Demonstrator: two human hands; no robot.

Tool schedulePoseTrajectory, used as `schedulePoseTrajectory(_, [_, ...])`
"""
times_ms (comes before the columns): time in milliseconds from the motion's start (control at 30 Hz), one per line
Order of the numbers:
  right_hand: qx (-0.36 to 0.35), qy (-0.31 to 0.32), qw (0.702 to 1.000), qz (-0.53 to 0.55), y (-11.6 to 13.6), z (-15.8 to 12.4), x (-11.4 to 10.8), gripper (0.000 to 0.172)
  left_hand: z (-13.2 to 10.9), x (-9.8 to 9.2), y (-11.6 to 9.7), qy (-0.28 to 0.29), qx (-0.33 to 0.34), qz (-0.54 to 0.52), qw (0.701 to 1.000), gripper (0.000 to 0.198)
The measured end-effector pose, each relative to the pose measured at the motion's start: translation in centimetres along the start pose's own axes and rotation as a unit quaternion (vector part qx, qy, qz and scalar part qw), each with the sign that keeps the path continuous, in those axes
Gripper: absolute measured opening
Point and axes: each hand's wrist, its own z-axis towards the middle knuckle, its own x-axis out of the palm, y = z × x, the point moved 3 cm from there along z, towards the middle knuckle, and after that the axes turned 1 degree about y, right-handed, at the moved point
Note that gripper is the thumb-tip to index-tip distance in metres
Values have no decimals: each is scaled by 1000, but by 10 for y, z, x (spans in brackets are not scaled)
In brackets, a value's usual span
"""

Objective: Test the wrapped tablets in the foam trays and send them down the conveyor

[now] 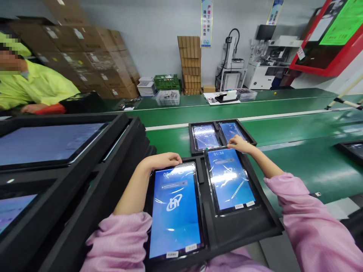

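A black foam tray (pixel 235 230) lies in front of me, with two lit tablets in it under clear film. The left tablet (pixel 176 219) shows a blue screen with a white logo. My left hand (pixel 163 160) is closed at its top edge, fingers bent over and tips partly hidden. On the right tablet (pixel 231 181) the clock reads 01:50, and its top end overlaps the tray's far rim. My right hand (pixel 240 144) pinches that top edge. White labels sit along both lower borders.
Behind lies another foam tray (pixel 195 148) with two tablets on the green conveyor (pixel 170 141). Stacked foam trays (pixel 113 181) rise close on my left. A co-worker in yellow (pixel 42 83) sits beyond them. Another tray (pixel 348 151) is at far right.
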Motion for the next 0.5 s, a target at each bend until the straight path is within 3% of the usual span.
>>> schedulePoseTrajectory(67, [13, -29, 999, -6, -1, -12, 3, 32, 3, -2, 2, -1, 2, -11, 1000, 41])
schedulePoseTrajectory(133, [-19, -43, 999, -14, 1, -36, 3, 33, 7, -6, 3, -21, -11, -7, 1000, 40])
schedulePoseTrajectory(233, [-147, -22, 988, -29, 13, -84, 4, 37, 17, -16, 2, -93, -51, 26, 994, 35])
schedulePoseTrajectory(333, [-244, 48, 968, -18, 26, -125, 15, 41, 21, -18, -6, -196, -94, 78, 973, 31])
schedulePoseTrajectory(433, [-236, 61, 970, -15, 28, -139, 34, 39, 4, 3, -15, -261, -114, 122, 951, 35])
schedulePoseTrajectory(500, [-174, -21, 984, -25, 13, -135, 42, 37, -21, 33, -15, -264, -111, 144, 947, 34])
